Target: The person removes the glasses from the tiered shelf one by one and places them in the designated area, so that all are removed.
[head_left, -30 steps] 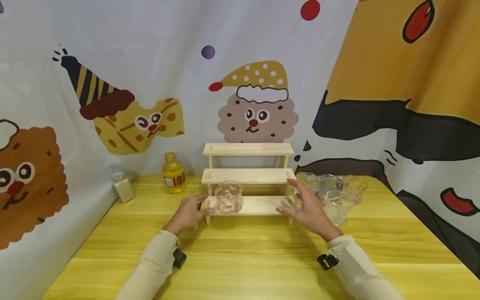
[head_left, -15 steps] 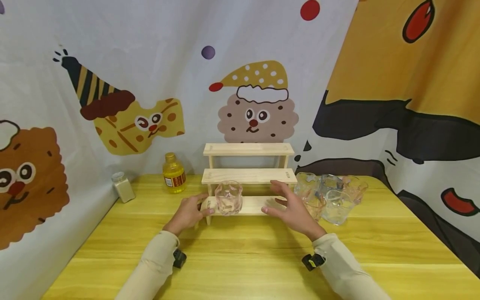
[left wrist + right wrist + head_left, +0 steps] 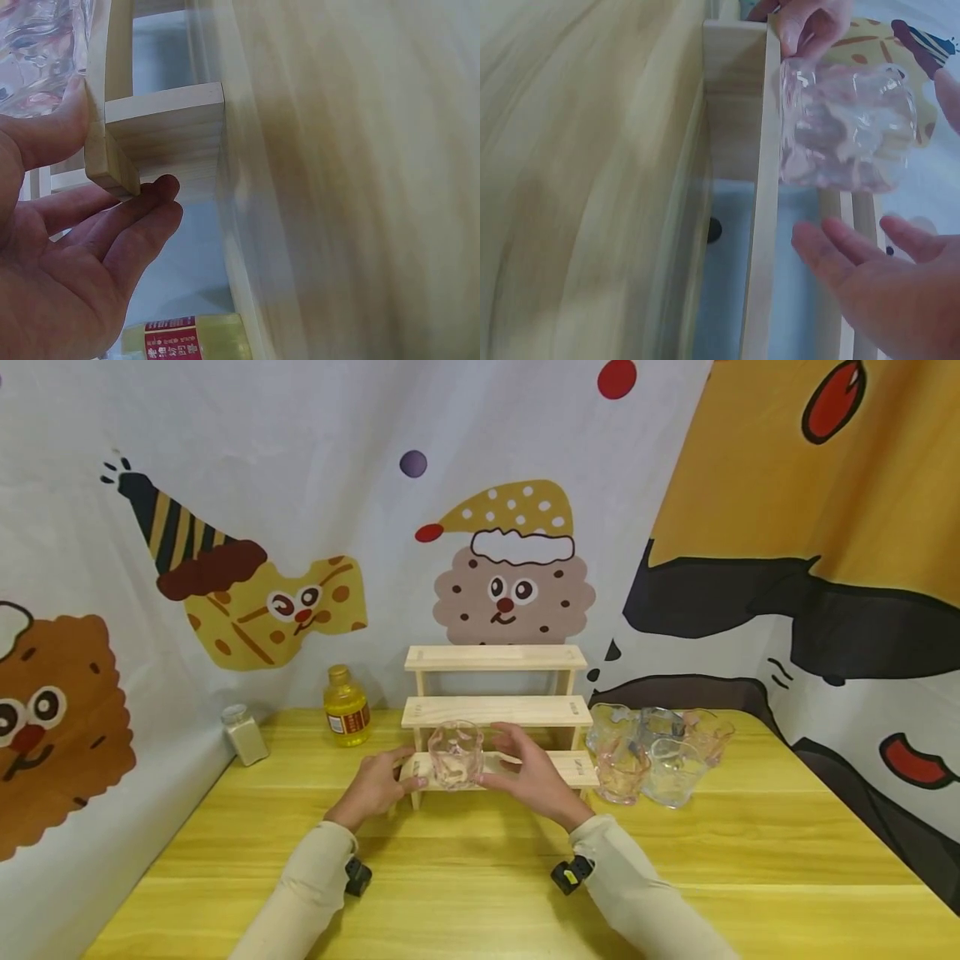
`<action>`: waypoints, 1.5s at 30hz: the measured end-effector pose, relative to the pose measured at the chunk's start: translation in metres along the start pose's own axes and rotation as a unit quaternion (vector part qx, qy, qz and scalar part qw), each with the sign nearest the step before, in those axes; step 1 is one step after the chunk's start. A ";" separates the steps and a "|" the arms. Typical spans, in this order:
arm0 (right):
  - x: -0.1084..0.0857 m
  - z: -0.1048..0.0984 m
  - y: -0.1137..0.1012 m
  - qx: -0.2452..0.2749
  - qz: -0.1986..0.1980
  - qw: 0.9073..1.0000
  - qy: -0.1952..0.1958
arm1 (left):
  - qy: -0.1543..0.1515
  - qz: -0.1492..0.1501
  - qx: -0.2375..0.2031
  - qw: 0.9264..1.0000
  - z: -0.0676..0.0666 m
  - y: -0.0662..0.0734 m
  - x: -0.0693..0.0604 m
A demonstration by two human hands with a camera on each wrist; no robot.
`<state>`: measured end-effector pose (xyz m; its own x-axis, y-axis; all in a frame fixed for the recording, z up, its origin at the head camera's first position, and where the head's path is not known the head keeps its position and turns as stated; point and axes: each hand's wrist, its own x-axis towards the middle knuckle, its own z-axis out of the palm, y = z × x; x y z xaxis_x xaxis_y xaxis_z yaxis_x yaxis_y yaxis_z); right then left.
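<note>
A pinkish clear glass [image 3: 456, 758] with a wavy surface stands upright on the left part of the lowest step of a three-tier wooden rack [image 3: 495, 711]. My left hand [image 3: 377, 788] holds the left end of that step, its thumb on top and fingers at the end and underside in the left wrist view. My right hand [image 3: 531, 777] is just right of the glass, thumb and fingers spread. In the right wrist view a gap shows between the glass [image 3: 844, 127] and the fingers [image 3: 817, 251].
Several clear and tinted glasses [image 3: 673, 774] stand grouped right of the rack. Behind to the left are a bottle of yellow oil [image 3: 347, 706] and a small jar [image 3: 245, 735]. A patterned cloth [image 3: 315, 452] hangs behind the wooden table [image 3: 450, 877].
My right hand has moved left along the front of the rack, from its right end to beside the glass. My left hand stays on the rack's left end.
</note>
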<state>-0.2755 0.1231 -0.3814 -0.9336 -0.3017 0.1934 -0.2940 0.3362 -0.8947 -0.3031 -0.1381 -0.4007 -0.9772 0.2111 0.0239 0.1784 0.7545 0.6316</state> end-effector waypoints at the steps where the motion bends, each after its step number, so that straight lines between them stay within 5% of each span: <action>1: 0.002 0.003 -0.001 0.002 0.003 1.000 0.003 | 0.001 0.000 0.000 1.000 0.000 0.000 0.000; 9: 0.012 0.024 -0.006 0.021 0.018 0.999 0.027 | 0.009 0.000 0.011 1.000 0.000 -0.001 0.001; 23: 0.021 0.053 -0.014 -0.021 0.024 0.994 0.107 | 0.017 0.014 0.012 1.000 0.001 -0.001 0.001; 36: 0.023 0.058 -0.014 0.024 0.023 0.992 0.120 | 0.019 0.014 0.010 1.000 0.002 -0.001 0.000; 45: 0.024 0.057 -0.013 0.005 0.011 0.990 0.138 | 0.021 0.015 0.007 1.000 0.001 0.000 -0.001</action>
<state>-0.2821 0.0605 -0.3877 -0.9606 -0.0395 0.2750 -0.2722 0.3308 -0.9036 -0.3024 -0.1375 -0.4013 -0.9751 0.2087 0.0750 0.2096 0.7568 0.6191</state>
